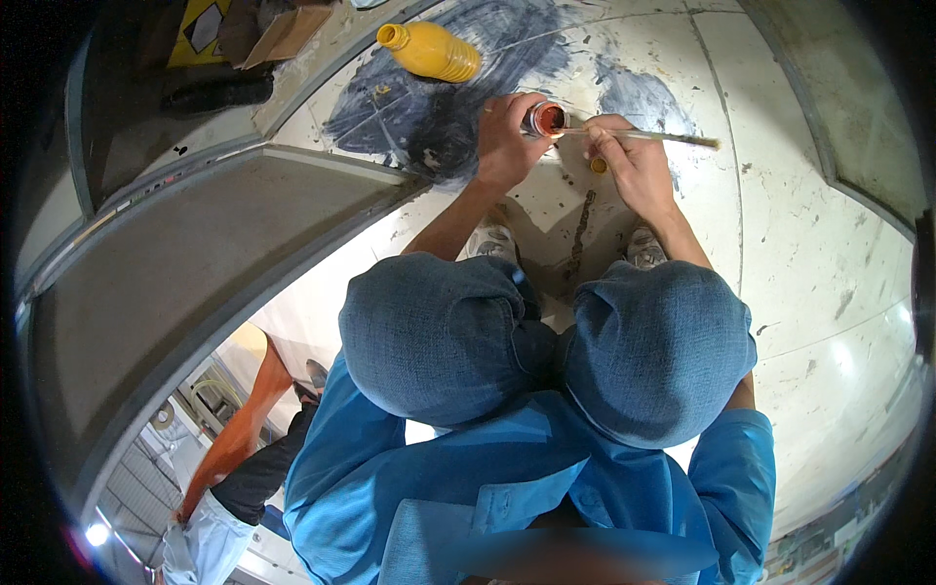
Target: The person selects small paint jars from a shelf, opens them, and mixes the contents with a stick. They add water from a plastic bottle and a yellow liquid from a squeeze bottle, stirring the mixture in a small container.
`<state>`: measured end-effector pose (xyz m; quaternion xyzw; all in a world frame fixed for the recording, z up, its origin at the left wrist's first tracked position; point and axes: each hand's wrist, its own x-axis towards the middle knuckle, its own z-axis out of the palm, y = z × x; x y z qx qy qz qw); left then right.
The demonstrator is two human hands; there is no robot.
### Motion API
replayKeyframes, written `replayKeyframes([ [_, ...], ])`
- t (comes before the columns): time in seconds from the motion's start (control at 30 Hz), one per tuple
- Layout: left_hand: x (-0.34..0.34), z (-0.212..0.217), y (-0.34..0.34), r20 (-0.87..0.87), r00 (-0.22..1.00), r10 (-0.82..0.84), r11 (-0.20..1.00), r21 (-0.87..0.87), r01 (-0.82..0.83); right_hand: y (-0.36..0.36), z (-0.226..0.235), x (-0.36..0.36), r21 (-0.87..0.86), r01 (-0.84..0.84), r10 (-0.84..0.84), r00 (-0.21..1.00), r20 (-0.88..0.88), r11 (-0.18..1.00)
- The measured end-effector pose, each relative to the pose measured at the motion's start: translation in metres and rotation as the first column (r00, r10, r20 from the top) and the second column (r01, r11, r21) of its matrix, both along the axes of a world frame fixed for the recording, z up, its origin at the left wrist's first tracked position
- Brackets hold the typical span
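While both forearms are being stretched toward upper centre, a small can [546,118] is being gripped by the left hand [507,141] and a brush [648,136] is being pinched by the right hand [632,161].

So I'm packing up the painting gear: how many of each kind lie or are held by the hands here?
Yellow bottle: 1
Small can of reddish paint: 1
Brush: 1
Small yellow cap: 1
Total: 4

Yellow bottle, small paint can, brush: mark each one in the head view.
yellow bottle [434,51], head view, on the middle of its ribbed body.
small paint can [549,119], head view, on its open top showing reddish paint.
brush [673,137], head view, on the handle past the right hand.
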<state>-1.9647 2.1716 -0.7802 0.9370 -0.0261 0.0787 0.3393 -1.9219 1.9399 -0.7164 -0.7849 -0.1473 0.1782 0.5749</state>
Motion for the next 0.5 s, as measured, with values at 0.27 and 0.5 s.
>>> replayKeyframes([
  [0.27, 0.006, -0.002, 0.001, 0.016, 1.000, 0.002, 0.999, -0.044, -0.002, 0.004, -0.013, -0.001, 0.193, 0.206, -0.163, 0.962, -0.220, 0.959],
  [0.5, 0.008, -0.019, 0.009, -0.089, 0.995, 0.051, 0.991, -0.121, -0.061, 0.002, -0.016, 0.005, 0.241, 0.227, -0.169, 0.956, -0.241, 0.944],
])
